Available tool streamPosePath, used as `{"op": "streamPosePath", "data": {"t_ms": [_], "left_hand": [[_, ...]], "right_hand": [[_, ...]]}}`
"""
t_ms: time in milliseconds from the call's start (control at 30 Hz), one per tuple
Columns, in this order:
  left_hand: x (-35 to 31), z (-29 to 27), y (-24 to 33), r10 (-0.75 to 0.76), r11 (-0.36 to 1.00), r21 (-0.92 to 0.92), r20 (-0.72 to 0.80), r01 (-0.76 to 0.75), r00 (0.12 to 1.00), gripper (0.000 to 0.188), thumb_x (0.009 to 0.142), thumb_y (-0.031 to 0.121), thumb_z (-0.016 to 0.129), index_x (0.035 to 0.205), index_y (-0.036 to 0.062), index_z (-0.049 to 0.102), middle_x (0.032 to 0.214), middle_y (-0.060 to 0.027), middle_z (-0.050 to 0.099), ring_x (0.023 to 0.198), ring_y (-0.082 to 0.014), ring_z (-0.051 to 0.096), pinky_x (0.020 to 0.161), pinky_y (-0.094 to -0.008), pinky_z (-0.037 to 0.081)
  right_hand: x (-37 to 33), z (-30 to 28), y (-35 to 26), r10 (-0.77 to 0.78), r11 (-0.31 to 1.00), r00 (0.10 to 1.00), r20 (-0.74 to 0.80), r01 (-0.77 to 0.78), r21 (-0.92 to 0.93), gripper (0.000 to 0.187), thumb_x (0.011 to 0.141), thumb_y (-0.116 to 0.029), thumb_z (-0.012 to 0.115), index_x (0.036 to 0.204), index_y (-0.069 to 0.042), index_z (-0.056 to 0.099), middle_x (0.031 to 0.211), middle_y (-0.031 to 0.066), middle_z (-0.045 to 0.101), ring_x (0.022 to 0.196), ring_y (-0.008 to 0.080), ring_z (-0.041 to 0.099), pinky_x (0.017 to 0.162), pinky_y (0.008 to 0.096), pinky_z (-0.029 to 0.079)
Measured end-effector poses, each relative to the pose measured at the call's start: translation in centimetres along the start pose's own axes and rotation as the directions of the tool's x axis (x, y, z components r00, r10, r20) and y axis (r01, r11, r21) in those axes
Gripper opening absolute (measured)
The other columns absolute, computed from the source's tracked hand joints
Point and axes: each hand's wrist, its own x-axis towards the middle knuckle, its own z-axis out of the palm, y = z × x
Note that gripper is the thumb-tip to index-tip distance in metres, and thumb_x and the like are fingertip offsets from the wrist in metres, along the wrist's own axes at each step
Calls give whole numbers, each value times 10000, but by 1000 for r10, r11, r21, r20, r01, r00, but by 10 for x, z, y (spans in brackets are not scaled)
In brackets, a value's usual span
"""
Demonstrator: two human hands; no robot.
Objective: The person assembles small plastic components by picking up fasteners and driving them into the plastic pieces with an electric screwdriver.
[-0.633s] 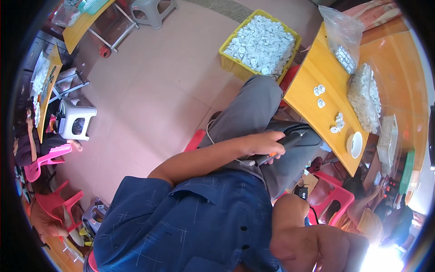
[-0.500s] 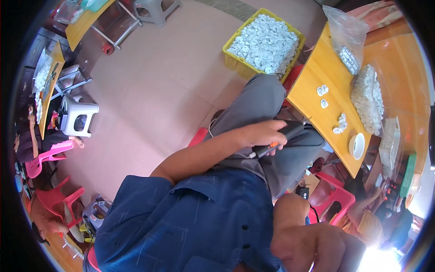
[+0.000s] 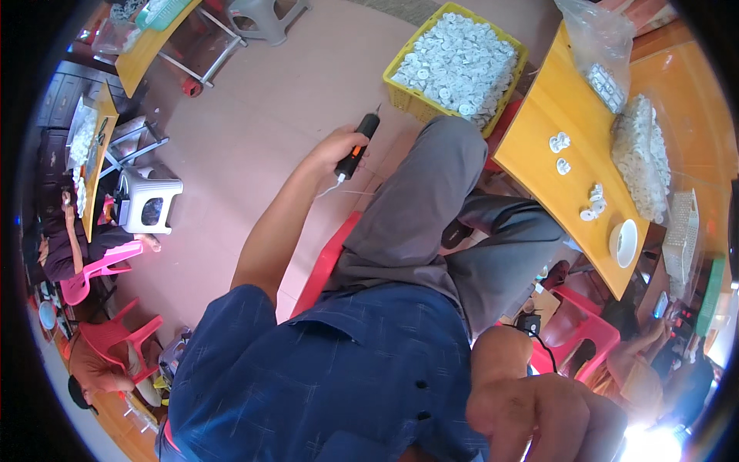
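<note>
Along the right side, wooden table (image 3: 531,131): it is standing beside the person's knee and carrying small white pieces.
Yellow plastic crate (image 3: 416,106): it is standing beyond the knees, heaped with white discs (image 3: 458,61); whether these are finished or not, I cannot tell.
Clear bag (image 3: 640,162): it is lying at the table's far edge, full of whitish parts.
Right hand (image 3: 548,416): it is curling close to the camera; whether it is holding something, I cannot tell.
Left hand (image 3: 336,148): it is gripping the black electric screwdriver (image 3: 356,151) above the floor; the tip is touching no piece, so probably no piece is being worked.
White bowl (image 3: 623,243): it is standing near the table's corner.
Loose white parts (image 3: 593,202): a few are lying between bag and bowl, perhaps remaining work.
Writing: no brand or label is showing readably.
</note>
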Motion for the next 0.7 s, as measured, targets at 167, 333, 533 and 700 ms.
{"op": "streamPosePath", "data": {"t_ms": [167, 333, 533, 700], "left_hand": [[74, -14, -91, -263, 963, 40, -61, 265, 963, 238, 899, 148, 621, 1050, -29, 564, 825, -158, 642, 620, -251, 668, 545, -412, 587], [117, -9, -138, -318, 944, 57, -121, 326, 940, 235, 884, 151, 643, 979, -51, 566, 831, -178, 650, 635, -271, 679, 539, -437, 592], [159, -12, -154, -206, 958, 170, -150, 231, 967, 277, 816, 118, 670, 984, -71, 557, 767, -128, 596, 566, -252, 623, 504, -418, 569], [201, -19, -168, -150, 909, 337, -283, 245, 947, 350, 786, 148, 701, 1017, -75, 562, 774, -123, 605, 585, -251, 636, 506, -411, 558]], "right_hand": [[3, -37, 8, -66, 998, 963, 263, 68, 2, 107, 964, -217, 672, 971, -120, 716, 1049, 62, 665, 952, 246, 653, 777, 353, 592], [3, -79, 9, -25, 960, 952, 306, 108, -258, 164, 889, -186, 669, 764, -80, 661, 823, 106, 644, 661, 232, 610, 569, 333, 536], [-51, -147, -12, 247, -7, 944, -220, -225, -974, 174, 699, -58, 782, 688, -70, 609, 698, 76, 630, 616, 246, 631, 544, 353, 494], [-122, -211, -25, 160, -476, 866, -474, -353, -806, 154, 756, -65, 775, 839, -59, 646, 929, 108, 680, 899, 322, 668, 791, 424, 521]]}}
